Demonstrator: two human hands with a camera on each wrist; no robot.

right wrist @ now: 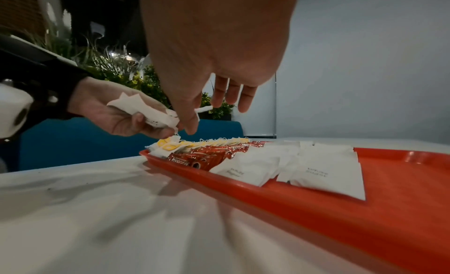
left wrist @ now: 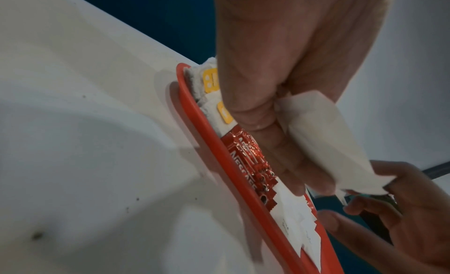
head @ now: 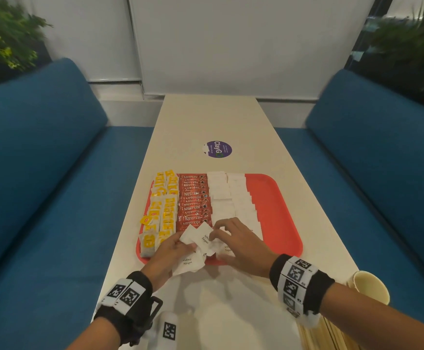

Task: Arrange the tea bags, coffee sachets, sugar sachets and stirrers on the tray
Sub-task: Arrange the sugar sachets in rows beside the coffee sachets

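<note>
Head view shows the sugar step in hand; the red tray (head: 279, 198) lies on the white tabletop (head: 206, 117) with its left part already filled in columns: yellow-tagged tea bags (head: 160, 210) at the far left, red coffee sachets (head: 193, 200) beside them, then two columns of white sugar sachets (head: 231, 195), while the right part of the tray is bare; no stirrers lie on it yet, and what look like wooden stirrers (head: 327, 334) sit at the near right corner of the tabletop beside a paper cup (head: 370, 286), partly hidden by the right forearm.

Over the tray's near edge the left hand (head: 165, 253) grips a fanned bunch of loose sugar sachets (head: 198, 238), its fingers (left wrist: 287, 162) curled round the bunch; the right hand (head: 241, 246) meets it from the right, thumb and forefinger closed in a pinch on the corner of one sachet of the bunch, the other fingers (right wrist: 231, 93) spread loosely above; the right wrist view shows this pinch just above the near ends of the tea bags and coffee sachets.

By my reading the sugar is most of the way laid and the bunch is what remains; the next move calls for drawing a single sachet free without dragging its neighbours out of the left hand's grip, then laying it flat at the near end of a sugar column, edges in line with those already down; the sachets are thin and slippery against one another, so two could come away together; after the bunch is spent, the stirrers would want the bare right part of the tray.
</note>
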